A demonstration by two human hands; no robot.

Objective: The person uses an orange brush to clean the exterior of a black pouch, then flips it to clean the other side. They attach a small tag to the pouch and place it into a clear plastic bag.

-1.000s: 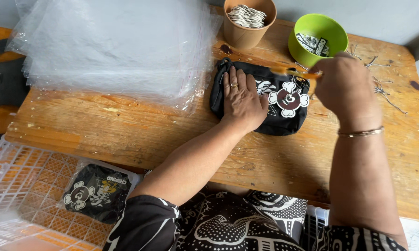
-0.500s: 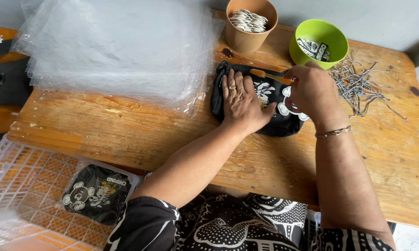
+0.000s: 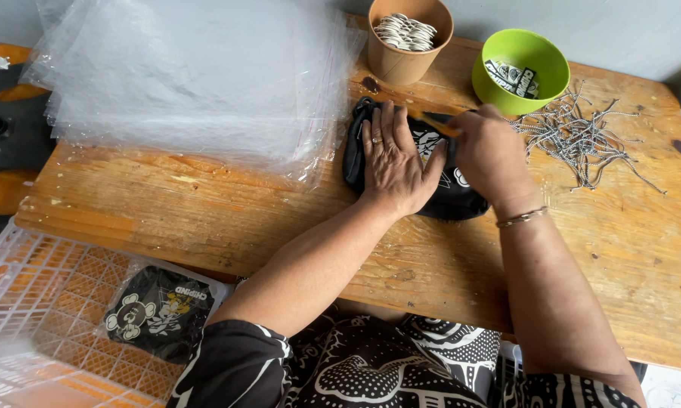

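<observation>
A black fabric pouch (image 3: 461,198) with a white cartoon print lies on the wooden table (image 3: 204,219). My left hand (image 3: 392,160) presses flat on its left half, fingers spread. My right hand (image 3: 493,155) is closed around a thin orange-handled tool (image 3: 435,124) that points left across the pouch's top edge. Most of the pouch is hidden under both hands.
A stack of clear plastic bags (image 3: 189,75) covers the table's left. A brown paper cup (image 3: 408,34) of small white pieces and a green bowl (image 3: 520,72) stand at the back. Metal ball chains (image 3: 582,136) lie at right. A white crate (image 3: 46,302) below holds a bagged pouch (image 3: 159,310).
My right hand has moved left over the pouch, bringing the orange tool across its top edge. My left hand stays pressed on the pouch.
</observation>
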